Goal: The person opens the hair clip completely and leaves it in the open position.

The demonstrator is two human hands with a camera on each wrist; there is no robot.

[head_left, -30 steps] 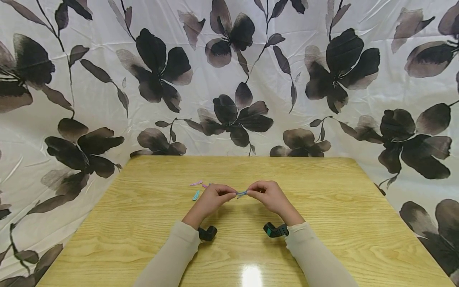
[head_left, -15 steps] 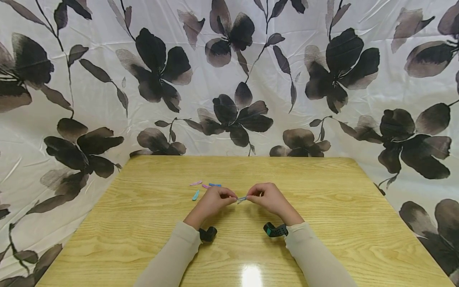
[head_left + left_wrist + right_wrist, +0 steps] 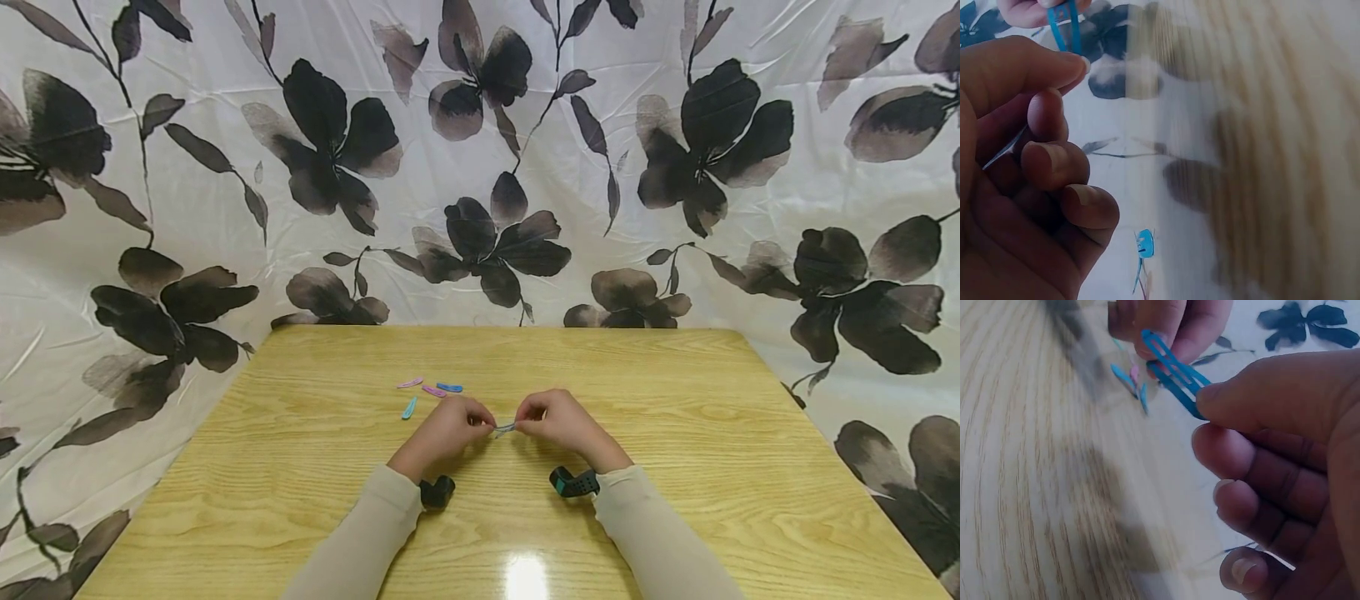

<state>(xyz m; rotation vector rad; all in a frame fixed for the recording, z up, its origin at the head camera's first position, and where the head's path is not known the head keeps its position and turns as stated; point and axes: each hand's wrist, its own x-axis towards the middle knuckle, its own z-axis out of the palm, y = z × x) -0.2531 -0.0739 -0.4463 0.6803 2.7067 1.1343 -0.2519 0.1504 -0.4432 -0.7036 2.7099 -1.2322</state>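
Note:
A blue snap hair clip (image 3: 505,428) spans the gap between my two hands, above the middle of the table. My left hand (image 3: 448,431) pinches one end between thumb and fingertips. The other end is gripped by the thumb and forefinger of my right hand (image 3: 561,423). Seen from the right wrist, the clip (image 3: 1175,375) has its slotted frame and its other strip standing apart, so it is unsnapped. The fingertips cover both its ends. In the left wrist view, the remaining left fingers (image 3: 1069,165) curl loosely under the thumb.
Left of my hands, on the wooden table (image 3: 675,400), lie a pale pink clip (image 3: 410,383), a darker pink clip (image 3: 434,391), a blue clip (image 3: 450,387) and a turquoise clip (image 3: 409,408). A floral cloth (image 3: 480,108) hangs behind. Each wrist wears a dark strapped device (image 3: 573,482).
Both hands have come down and nearer to the body with the hair clip still between them. The blue clip on the table, hidden behind the left hand before, now shows fully.

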